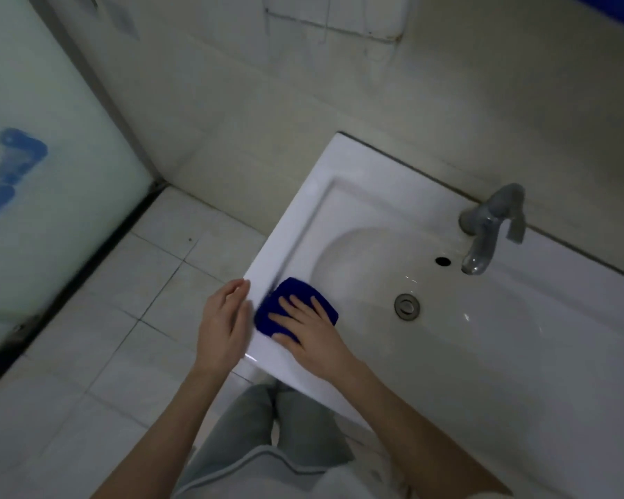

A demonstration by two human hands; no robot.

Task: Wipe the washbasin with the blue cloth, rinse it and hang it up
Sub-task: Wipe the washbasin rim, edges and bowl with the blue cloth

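Observation:
A white washbasin [357, 174] fills the right half of the view, with an oval bowl and a metal drain [407, 306] at its bottom. The blue cloth [296, 293] lies flat on the basin's near-left rim, at the bowl's edge. My right hand [308, 331] presses down on the cloth with fingers spread flat. My left hand [224, 322] hovers beside it at the basin's left edge, fingers apart, holding nothing. A grey metal tap [490, 228] stands at the back of the basin, with no water visible.
An overflow hole [443, 261] sits below the tap. The tiled wall [447, 102] rises behind the basin. A frosted glass panel [33, 192] with a dark frame stands at the left. White floor tiles [123, 318] lie below, and my grey trousers [267, 444] show at the bottom.

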